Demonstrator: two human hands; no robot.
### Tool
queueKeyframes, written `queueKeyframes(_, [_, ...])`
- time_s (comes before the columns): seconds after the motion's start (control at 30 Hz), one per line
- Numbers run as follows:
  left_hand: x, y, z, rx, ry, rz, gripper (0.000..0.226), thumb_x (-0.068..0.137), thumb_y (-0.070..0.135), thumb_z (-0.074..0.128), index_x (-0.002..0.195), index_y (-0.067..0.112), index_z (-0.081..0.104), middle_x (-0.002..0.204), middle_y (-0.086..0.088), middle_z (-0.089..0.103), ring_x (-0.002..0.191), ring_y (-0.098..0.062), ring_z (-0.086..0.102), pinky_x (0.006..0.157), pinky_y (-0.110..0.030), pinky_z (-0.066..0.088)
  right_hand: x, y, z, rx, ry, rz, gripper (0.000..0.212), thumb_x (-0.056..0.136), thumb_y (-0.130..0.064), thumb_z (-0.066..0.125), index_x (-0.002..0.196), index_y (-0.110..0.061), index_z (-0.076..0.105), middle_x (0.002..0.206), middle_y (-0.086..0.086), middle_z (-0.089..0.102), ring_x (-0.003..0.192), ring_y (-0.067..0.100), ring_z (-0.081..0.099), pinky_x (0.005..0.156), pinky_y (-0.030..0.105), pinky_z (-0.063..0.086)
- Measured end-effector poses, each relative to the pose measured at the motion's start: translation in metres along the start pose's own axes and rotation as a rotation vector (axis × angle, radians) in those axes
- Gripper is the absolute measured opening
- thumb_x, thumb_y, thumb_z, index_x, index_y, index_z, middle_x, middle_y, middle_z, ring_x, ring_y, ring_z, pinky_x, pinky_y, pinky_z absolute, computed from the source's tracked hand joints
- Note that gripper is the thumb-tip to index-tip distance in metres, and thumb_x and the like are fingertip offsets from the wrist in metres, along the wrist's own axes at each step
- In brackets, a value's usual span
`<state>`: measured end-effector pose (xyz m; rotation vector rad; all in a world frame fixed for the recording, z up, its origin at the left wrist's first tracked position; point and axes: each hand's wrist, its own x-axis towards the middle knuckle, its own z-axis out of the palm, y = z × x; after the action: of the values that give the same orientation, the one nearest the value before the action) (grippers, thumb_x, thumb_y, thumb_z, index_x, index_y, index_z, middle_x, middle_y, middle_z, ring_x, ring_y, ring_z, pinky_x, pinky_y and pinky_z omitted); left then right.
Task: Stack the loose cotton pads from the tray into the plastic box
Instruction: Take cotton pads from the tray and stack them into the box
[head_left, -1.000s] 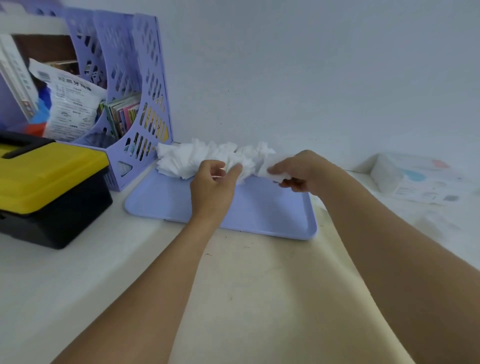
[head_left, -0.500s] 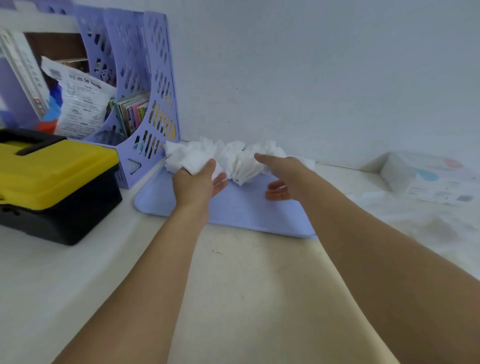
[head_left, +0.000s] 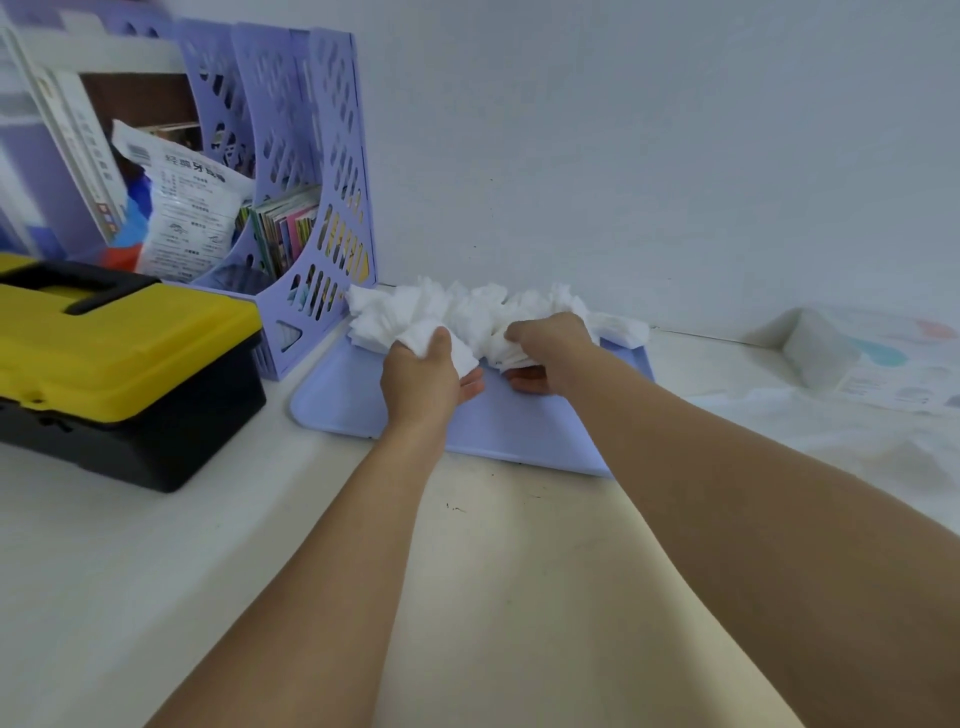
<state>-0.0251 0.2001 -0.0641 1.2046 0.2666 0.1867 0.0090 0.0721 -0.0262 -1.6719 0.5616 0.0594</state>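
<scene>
White wall (head_left: 623, 156), toolbox (head_left: 119, 358) beside tray (head_left: 337, 410).

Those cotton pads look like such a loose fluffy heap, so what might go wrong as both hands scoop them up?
The cotton pads lie crumpled at the far edge of the tray, against the wall. The left hand and right hand each gather a bunch, so strays may slip off the tray's back or right end. Squeezed pads could also crease and stack unevenly.

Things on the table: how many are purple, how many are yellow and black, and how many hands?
Purple: 2, the tray and the file rack
Yellow and black: 1, the toolbox
Hands: 2, left hand and right hand
Total: 5
</scene>
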Motion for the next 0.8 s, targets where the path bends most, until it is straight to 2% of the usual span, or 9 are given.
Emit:
queueKeyframes(0.07, [-0.001,0.0,0.0,0.015,-0.008,0.021,0.013,0.1,0.02,0.061,0.112,0.014,0.061,0.099,-0.003,0.066,0.069,-0.018,0.069,0.055,-0.029,0.058,-0.004,0.005,-0.007,0.008,-0.002,-0.008,0.015,0.085,-0.005,0.071,0.097,-0.004,0.062,0.092,0.019,0.068,0.065,0.029,0.066,0.054,0.039,0.061])
queueKeyframes(0.13, [-0.003,0.0,0.001,0.052,-0.015,0.056,0.011,0.096,0.019,0.066,0.106,0.016,0.065,0.1,0.002,0.067,0.075,-0.01,0.067,0.059,-0.029,0.059,-0.015,0.008,-0.02,-0.017,-0.016,-0.055,0.014,0.086,-0.005,0.073,0.091,-0.004,0.061,0.089,0.018,0.067,0.067,0.029,0.066,0.048,0.034,0.059])
queueKeyframes(0.2, [-0.006,0.001,0.002,0.069,-0.028,0.102,0.009,0.095,0.017,0.068,0.103,0.019,0.067,0.101,0.005,0.068,0.083,-0.009,0.066,0.06,-0.029,0.06,-0.031,0.008,-0.037,-0.033,-0.047,-0.139,0.019,0.086,-0.008,0.076,0.099,-0.005,0.063,0.092,0.016,0.069,0.068,0.026,0.068,0.045,0.029,0.057])
queueKeyframes(0.27, [-0.011,0.004,0.004,0.065,-0.066,0.126,0.011,0.095,0.014,0.066,0.103,0.022,0.067,0.102,0.006,0.069,0.089,-0.011,0.066,0.06,-0.029,0.06,-0.051,0.008,-0.062,-0.06,-0.099,-0.272,0.027,0.086,-0.013,0.077,0.109,-0.008,0.064,0.096,0.011,0.072,0.069,0.023,0.072,0.052,0.028,0.059])
queueKeyframes(0.33, [-0.022,0.005,0.011,0.074,-0.171,0.114,0.015,0.098,0.012,0.063,0.11,0.02,0.067,0.106,0.005,0.07,0.096,-0.013,0.067,0.062,-0.029,0.061,-0.074,0.008,-0.093,-0.138,-0.172,-0.439,0.031,0.086,-0.016,0.078,0.114,-0.011,0.065,0.1,0.008,0.074,0.078,0.021,0.075,0.062,0.034,0.063])
queueKeyframes(0.43, [-0.052,0.005,0.027,0.073,-0.426,0.019,0.023,0.1,0.013,0.06,0.121,0.019,0.068,0.116,0.002,0.073,0.106,-0.017,0.07,0.073,-0.035,0.062,-0.099,0.016,-0.138,-0.257,-0.32,-0.616,0.03,0.087,-0.013,0.077,0.115,-0.013,0.066,0.104,0.007,0.074,0.093,0.021,0.073,0.071,0.041,0.061])
queueKeyframes(0.53, [-0.083,0.001,0.045,0.079,-0.644,-0.068,0.022,0.102,0.014,0.055,0.116,0.019,0.071,0.11,-0.001,0.076,0.102,-0.017,0.071,0.077,-0.036,0.06,-0.108,0.03,-0.173,-0.3,-0.423,-0.606,0.027,0.089,-0.01,0.073,0.115,-0.013,0.066,0.106,0.011,0.072,0.095,0.024,0.071,0.074,0.043,0.06])
queueKeyframes(0.67, [-0.113,-0.009,0.062,0.121,-0.735,-0.174,0.034,0.103,0.03,0.052,0.126,0.009,0.066,0.115,-0.02,0.069,0.099,-0.026,0.065,0.074,-0.034,0.054,-0.115,0.051,-0.203,-0.331,-0.519,-0.569,0.028,0.09,-0.017,0.07,0.117,-0.012,0.064,0.102,0.009,0.07,0.088,0.02,0.066,0.068,0.035,0.054])
queueKeyframes(0.8, [-0.127,-0.016,0.064,0.123,-0.771,-0.21,0.032,0.105,0.028,0.045,0.122,0.012,0.067,0.11,-0.008,0.072,0.093,-0.019,0.068,0.066,-0.028,0.056,-0.122,0.061,-0.222,-0.352,-0.521,-0.656,0.026,0.089,-0.016,0.072,0.114,-0.011,0.066,0.098,0.018,0.065,0.074,0.014,0.057,0.06,0.029,0.046])
